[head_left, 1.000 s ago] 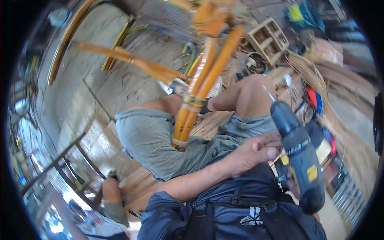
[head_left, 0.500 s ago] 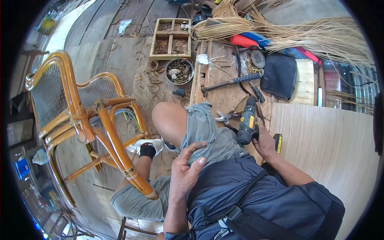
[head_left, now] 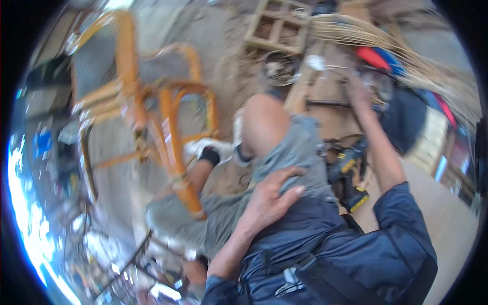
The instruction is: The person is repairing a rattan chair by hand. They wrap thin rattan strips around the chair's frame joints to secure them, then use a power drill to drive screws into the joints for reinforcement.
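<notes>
My left hand (head_left: 272,198) rests with fingers stretched over my lap, holding nothing. My right arm reaches forward, and the right hand (head_left: 359,92), smeared by motion, is over the tools beside the hammer (head_left: 329,103); its fingers cannot be made out. A black and yellow cordless drill (head_left: 346,161) lies by my right thigh, its battery end toward me. To my left, an orange-brown rattan chair (head_left: 175,147) with woven mesh panels stands tilted, one leg end against my left thigh.
Ahead are a divided wooden box (head_left: 275,47) and a round tin of small pieces (head_left: 280,68). A bundle of rattan strands (head_left: 351,31) lies at the far right, near a dark pad (head_left: 405,119). A pale board (head_left: 432,218) is at my right.
My right hand has let go of the drill and moved forward to the tools. The view has swung, shifting everything rightward, with blur. My left hand is lower on my lap.
</notes>
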A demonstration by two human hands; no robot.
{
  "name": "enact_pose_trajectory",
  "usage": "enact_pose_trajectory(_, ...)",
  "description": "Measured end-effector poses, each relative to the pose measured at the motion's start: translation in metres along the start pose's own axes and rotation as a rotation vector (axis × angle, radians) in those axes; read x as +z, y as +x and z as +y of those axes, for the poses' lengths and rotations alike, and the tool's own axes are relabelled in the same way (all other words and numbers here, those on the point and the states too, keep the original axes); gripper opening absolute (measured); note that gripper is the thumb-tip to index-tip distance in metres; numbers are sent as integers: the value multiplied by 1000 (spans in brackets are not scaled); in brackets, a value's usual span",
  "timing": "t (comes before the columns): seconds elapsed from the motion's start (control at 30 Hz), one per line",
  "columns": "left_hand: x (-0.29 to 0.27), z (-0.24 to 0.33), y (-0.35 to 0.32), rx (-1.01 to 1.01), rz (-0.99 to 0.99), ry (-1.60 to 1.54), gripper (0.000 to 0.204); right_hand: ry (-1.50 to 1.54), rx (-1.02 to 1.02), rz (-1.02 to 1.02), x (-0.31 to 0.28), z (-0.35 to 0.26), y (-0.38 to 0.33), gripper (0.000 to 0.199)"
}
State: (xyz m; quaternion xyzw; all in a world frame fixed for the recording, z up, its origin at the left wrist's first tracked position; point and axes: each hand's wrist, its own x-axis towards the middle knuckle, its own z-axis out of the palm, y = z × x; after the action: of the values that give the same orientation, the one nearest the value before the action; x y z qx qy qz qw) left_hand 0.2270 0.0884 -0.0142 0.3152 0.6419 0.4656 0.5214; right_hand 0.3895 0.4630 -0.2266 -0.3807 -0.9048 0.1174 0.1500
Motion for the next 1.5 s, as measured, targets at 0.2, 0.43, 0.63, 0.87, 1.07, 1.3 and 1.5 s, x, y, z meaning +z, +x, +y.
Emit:
enact_pose_trajectory(0.2, -23, -23, -42, -86, 219, -96, 39, -63, -213, -118, 17, 34, 28, 41)
enact_pose_trajectory(0.43, -36, -65, -73, -191, 432, -361, 38, 656, 163, -19, -66, -152, 19, 34)
enact_pose_trajectory(0.63, -36, -113, -73, -220, 505, -196, 39, 1047, -146, -463, -76, -382, -70, 14)
enact_pose_trajectory(0.87, -26, -140, -63, 35, 476, 63, 34, 992, -656, -347, -40, -458, -99, 23)
enact_pose_trajectory(1.07, -27, -134, -69, 63, 444, 86, 34, 988, -592, -361, -37, -456, -99, 27)
enact_pose_trajectory(1.3, -31, -126, -69, 126, 501, 115, 30, 973, -687, -322, -30, -458, -95, 31)
enact_pose_trajectory(1.5, -32, -125, -69, 119, 505, 103, 38, 924, -742, -265, -28, -464, -96, 31)
